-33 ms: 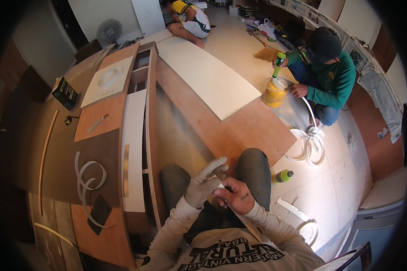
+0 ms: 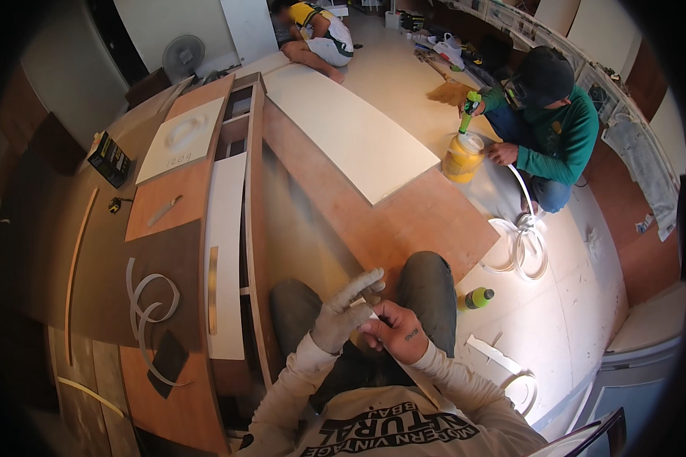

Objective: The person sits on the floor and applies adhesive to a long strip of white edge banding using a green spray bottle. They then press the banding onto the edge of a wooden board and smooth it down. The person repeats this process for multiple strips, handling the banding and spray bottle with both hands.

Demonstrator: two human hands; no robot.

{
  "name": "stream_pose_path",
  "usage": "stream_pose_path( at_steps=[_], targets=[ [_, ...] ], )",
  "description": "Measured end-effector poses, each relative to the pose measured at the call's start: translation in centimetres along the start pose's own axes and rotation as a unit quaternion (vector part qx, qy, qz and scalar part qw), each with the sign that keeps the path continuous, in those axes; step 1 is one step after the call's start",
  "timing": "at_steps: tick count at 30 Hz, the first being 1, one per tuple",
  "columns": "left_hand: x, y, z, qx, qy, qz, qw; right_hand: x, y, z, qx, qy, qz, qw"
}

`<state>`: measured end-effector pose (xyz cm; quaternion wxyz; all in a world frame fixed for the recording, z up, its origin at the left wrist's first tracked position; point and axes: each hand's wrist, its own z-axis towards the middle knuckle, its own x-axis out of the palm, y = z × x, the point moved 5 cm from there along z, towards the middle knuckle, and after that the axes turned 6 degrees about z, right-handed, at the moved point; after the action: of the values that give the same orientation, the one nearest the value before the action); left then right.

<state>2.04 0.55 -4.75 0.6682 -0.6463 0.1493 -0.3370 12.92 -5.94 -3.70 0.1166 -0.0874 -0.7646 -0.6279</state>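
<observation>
My left hand (image 2: 338, 314) wears a pale work glove; its index finger is stretched out while the others curl about the end of a white edging strip (image 2: 423, 385). Just right of it, my bare right hand (image 2: 396, 332) is closed, pinching the same strip. From there the narrow band runs down along my right forearm, across the front of my shirt. Both hands are close together above my lap, between my knees. Part of the strip between the fingers is hidden.
At left, a long wooden cabinet (image 2: 258, 228) carries a coiled white strip (image 2: 177, 293), a knife (image 2: 165, 210) and a tape measure (image 2: 115, 204). A white panel (image 2: 358, 137) lies ahead. A co-worker in green (image 2: 568, 141) squats by a yellow container (image 2: 463, 158); a green bottle (image 2: 477, 298) is on the floor.
</observation>
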Motion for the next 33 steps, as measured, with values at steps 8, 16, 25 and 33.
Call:
stream_pose_path(
  at_steps=[8, 16, 25, 33],
  targets=[
    [0.8, -1.0, -0.3, -0.069, 0.036, -0.058, 0.995, -0.1, -0.2, 0.3, -0.028, -0.021, -0.032, 0.999],
    [0.3, -1.8, 0.3, 0.161, 0.016, 0.267, 0.950, 0.0, 0.2, 0.5, -0.048, -0.022, -0.087, 0.995],
    [0.6, -5.8, 0.8, 0.253, -0.031, 0.594, 0.763, -0.6, -0.9, 0.5, 0.031, -0.012, 0.024, 0.999],
    [0.3, -6.5, 0.2, 0.292, 0.034, 0.592, 0.750, -0.2, 0.6, 1.8, -0.091, 0.078, -0.097, 0.988]
  ],
)
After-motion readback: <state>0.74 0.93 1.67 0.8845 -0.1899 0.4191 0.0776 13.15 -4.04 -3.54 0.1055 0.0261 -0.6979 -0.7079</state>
